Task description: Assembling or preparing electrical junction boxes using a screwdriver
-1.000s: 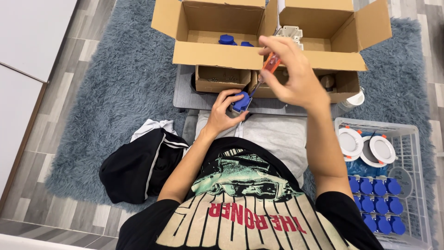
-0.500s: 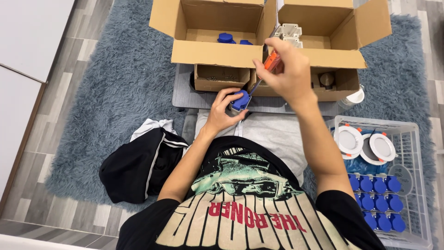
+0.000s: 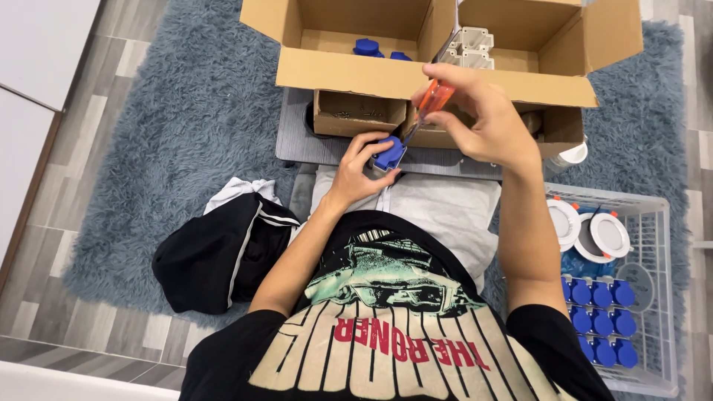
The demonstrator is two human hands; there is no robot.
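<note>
Head view looks down on a seated person working over a grey low table (image 3: 297,145) on a shaggy blue-grey rug (image 3: 171,126). Left hand (image 3: 356,167) has its fingers clamped on a small blue-and-white part (image 3: 388,154), held just above the lap at the table's near edge. Right hand (image 3: 486,122) has its fingers closed around the orange handle of a screwdriver (image 3: 427,104). Its long axis slants from upper right down to lower left, tip pointing down into the blue part and meeting it. Behind stand two open cardboard boxes (image 3: 349,70). A white wire basket (image 3: 653,297) of blue parts sits at the right, a black jacket (image 3: 215,256) at the left.
</note>
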